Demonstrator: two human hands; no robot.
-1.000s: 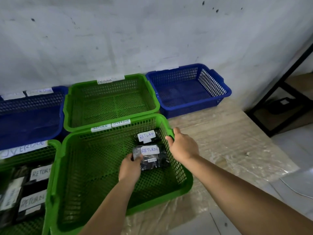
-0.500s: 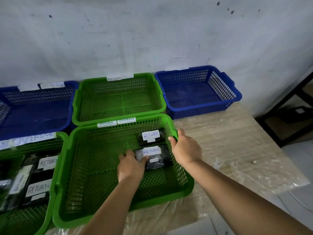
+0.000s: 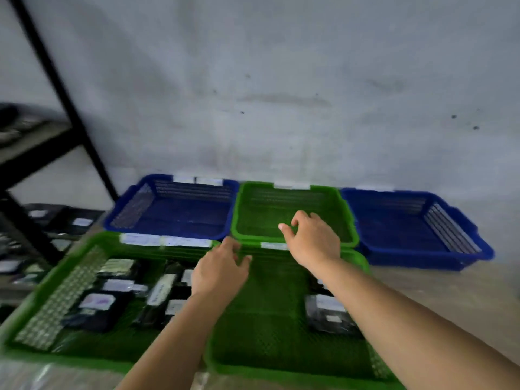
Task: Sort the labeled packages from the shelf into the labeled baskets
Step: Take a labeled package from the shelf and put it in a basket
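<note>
The view is motion-blurred. My left hand [image 3: 221, 273] hangs over the near green basket [image 3: 270, 358], fingers loosely curled, holding nothing. My right hand [image 3: 313, 239] is raised over that basket's far rim, fingers spread and empty. A black package with a white label [image 3: 327, 313] lies at the right side of this basket, partly behind my right forearm. To the left, another green basket [image 3: 53, 299] holds several black labeled packages [image 3: 98, 306]. Behind stand an empty green basket [image 3: 349, 220] and two blue baskets, one at the left [image 3: 123, 218] and one at the right [image 3: 461, 237].
A black metal shelf frame [image 3: 59, 88] rises at the left, with more labeled packages [image 3: 80, 222] on its low shelf. A grey wall runs behind the baskets. A plastic-covered wooden surface [image 3: 439, 291] extends to the right of the baskets.
Both hands have left the package and the basket rim and lifted, now empty. The camera has swung left, bringing the shelf frame into view.
</note>
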